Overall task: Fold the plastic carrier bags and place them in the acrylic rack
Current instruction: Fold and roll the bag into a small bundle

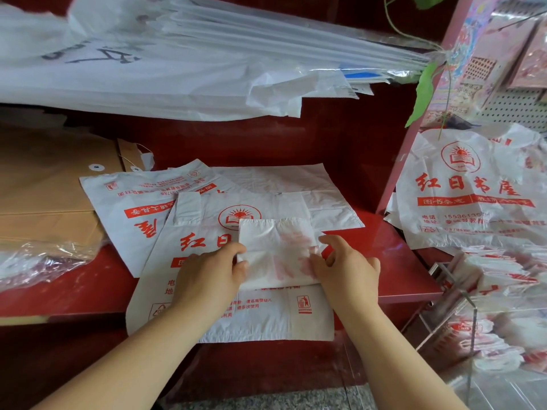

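Two hands (211,270) (346,267) pinch the squarish folded bag's (275,250) side edges.

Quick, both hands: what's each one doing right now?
Left hand: pinches the left edge of the folded bag.
Right hand: pinches its right edge.

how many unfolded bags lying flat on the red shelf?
3: front bag under the folded bag, left bag with its print upside-down, rear bag behind. More may lie hidden underneath.
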Available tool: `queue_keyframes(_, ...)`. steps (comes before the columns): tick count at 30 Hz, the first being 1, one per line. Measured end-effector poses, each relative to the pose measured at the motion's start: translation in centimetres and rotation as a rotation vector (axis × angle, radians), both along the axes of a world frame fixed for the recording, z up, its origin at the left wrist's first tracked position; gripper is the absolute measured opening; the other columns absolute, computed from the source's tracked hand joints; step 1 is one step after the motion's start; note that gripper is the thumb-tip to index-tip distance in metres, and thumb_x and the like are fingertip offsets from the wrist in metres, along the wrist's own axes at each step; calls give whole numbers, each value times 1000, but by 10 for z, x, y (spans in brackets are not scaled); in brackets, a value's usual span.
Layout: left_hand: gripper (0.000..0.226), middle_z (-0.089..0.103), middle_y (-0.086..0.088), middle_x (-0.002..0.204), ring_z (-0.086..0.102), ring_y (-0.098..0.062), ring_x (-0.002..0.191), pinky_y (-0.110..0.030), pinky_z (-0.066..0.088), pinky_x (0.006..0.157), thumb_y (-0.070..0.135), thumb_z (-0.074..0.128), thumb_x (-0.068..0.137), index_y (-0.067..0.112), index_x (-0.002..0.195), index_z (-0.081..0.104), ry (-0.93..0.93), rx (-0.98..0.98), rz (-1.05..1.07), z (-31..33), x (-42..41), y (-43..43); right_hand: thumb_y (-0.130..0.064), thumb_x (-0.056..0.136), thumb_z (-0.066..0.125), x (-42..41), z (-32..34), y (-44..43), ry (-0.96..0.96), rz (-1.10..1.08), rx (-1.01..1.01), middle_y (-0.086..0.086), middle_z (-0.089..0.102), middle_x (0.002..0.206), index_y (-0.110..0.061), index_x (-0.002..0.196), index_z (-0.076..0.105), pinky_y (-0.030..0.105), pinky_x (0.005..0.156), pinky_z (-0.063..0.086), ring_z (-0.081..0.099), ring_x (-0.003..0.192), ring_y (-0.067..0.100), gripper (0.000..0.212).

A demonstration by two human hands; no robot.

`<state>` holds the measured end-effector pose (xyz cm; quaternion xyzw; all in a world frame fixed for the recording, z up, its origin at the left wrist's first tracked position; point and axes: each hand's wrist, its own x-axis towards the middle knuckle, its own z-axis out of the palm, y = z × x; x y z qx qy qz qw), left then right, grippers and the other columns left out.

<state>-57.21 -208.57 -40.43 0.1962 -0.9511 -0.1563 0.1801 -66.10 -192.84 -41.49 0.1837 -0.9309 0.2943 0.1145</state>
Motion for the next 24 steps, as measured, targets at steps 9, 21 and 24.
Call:
queue_keyframes(9, 66, 57, 5, 124, 36, -9, 114, -14, 24, 99, 65, 37, 68, 25, 116, 60, -51, -181, -478, -10, 5, -7, -23, 80, 54, -2, -9, 3, 149, 233, 35, 1, 63, 113, -13, 90, 68, 30, 75, 26, 57, 96, 29, 20)
queue_keyframes(21, 44, 47, 35, 98, 49, 15, 89, 3, 34, 74, 34, 72, 76, 37, 114, 52, 62, 356, -393, -10, 13, -8, -35, 80, 65, 11, 11, 41, -4, 482, 94, -22, 48, 110, -27, 123, 52, 15, 97, 20, 41, 116, 4, 46)
queue_keyframes(24, 35, 49, 27, 95, 49, 13, 84, 1, 37, 67, 22, 68, 80, 40, 104, 50, 118, 501, -313, -10, 9, -11, -30, 81, 65, 8, 6, 37, -62, 400, -142, -22, 59, 80, -16, 97, 65, 31, 85, 42, 55, 77, 2, 21)
